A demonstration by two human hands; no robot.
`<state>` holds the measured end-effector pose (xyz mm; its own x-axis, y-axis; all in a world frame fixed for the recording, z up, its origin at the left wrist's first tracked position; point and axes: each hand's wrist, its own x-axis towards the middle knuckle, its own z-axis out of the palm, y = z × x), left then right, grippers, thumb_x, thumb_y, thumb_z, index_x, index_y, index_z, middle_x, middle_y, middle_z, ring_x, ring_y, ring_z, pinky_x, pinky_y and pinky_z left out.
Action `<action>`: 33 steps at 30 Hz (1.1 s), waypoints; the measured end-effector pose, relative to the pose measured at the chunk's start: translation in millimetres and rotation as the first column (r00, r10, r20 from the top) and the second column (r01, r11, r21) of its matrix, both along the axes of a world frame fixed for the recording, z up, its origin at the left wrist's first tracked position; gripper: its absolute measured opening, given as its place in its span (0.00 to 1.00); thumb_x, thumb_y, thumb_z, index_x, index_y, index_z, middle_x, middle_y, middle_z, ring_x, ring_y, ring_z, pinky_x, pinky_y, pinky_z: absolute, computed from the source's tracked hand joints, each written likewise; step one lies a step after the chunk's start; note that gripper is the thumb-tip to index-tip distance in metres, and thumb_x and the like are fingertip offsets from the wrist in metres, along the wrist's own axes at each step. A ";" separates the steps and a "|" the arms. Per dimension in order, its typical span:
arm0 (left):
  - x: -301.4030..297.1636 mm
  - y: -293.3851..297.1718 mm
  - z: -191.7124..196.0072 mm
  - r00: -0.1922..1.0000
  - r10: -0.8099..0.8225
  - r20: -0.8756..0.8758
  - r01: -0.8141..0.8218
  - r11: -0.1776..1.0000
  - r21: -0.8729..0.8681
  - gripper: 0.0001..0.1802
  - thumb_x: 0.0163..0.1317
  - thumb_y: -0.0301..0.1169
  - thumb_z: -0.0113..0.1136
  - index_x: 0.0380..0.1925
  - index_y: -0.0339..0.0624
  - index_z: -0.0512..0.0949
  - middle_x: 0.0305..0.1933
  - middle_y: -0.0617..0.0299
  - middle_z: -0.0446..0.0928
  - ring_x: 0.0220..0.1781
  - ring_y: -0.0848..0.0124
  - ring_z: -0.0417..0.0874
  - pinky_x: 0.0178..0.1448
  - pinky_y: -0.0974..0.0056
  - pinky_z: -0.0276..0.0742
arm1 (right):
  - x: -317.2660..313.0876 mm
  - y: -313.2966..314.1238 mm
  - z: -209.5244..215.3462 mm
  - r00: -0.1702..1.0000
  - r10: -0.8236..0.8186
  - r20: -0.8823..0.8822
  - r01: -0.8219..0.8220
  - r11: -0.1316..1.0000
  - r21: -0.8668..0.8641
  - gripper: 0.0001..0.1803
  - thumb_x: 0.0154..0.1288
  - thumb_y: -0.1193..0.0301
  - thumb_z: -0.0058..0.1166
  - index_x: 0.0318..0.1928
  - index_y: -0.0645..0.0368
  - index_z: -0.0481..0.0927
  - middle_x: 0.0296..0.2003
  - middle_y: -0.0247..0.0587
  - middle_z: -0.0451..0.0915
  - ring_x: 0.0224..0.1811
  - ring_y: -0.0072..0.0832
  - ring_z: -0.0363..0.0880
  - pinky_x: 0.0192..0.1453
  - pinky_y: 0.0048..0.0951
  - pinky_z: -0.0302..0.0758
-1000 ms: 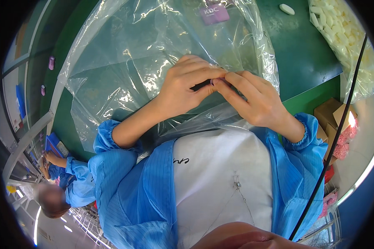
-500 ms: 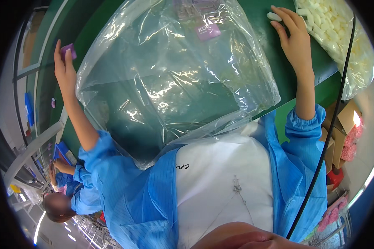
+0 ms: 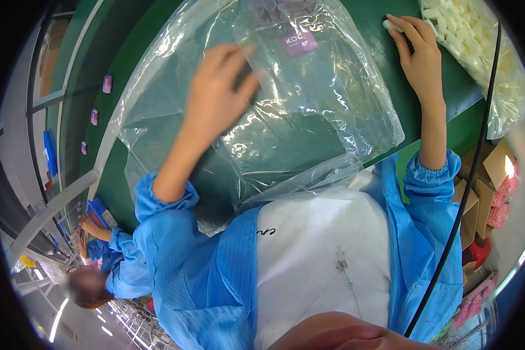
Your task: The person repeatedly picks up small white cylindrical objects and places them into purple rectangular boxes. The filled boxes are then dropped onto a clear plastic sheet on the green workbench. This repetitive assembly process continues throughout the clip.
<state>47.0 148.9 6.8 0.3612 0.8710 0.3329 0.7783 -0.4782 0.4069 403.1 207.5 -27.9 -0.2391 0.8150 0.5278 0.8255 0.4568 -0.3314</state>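
One large clear plastic bag (image 3: pixel 309 122) covers the green bench (image 3: pixel 443 87), the left hand (image 3: pixel 216 93), since half a second ago brought in from the bench's left edge, spread open upon it, while the right hand (image 3: pixel 420 52) fingers one white piece (image 3: pixel 391 25) beside a bag of white pieces (image 3: pixel 484 52), three purple tags (image 3: pixel 107 83) lying left.

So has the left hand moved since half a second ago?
Yes. The left hand has swung in from the green table's left edge, near the small purple pieces, onto the clear plastic bag.

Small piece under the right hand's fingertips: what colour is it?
White; the small piece lies on the green table, seen in the head view.
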 end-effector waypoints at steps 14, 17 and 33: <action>25.6 -41.2 8.4 0.978 0.092 0.189 -0.090 0.996 -0.015 0.15 0.50 0.25 0.75 0.40 0.44 0.86 0.46 0.56 0.82 0.46 0.61 0.84 0.43 0.61 0.81 | -27.2 -51.9 28.7 0.932 -0.016 -0.361 -0.026 0.993 -0.113 0.10 0.66 0.78 0.63 0.47 0.63 0.84 0.40 0.39 0.83 0.37 0.30 0.80 0.44 0.26 0.76; 38.9 -63.5 11.8 0.959 0.043 0.280 0.007 0.984 -0.176 0.16 0.50 0.22 0.73 0.41 0.39 0.85 0.52 0.53 0.83 0.49 0.60 0.86 0.54 0.59 0.80 | -64.9 -90.6 65.3 0.837 0.313 -0.450 -0.343 0.939 0.015 0.10 0.59 0.77 0.68 0.42 0.62 0.85 0.36 0.42 0.84 0.34 0.34 0.81 0.41 0.29 0.79; 51.8 -65.3 -4.3 0.867 -0.102 0.488 0.239 0.944 -0.227 0.16 0.47 0.19 0.68 0.39 0.41 0.82 0.40 0.59 0.84 0.40 0.61 0.85 0.44 0.61 0.82 | -100.1 -115.0 37.6 0.807 0.521 -0.278 -0.543 0.840 -0.005 0.15 0.44 0.79 0.62 0.36 0.71 0.82 0.38 0.47 0.81 0.34 0.37 0.77 0.35 0.31 0.77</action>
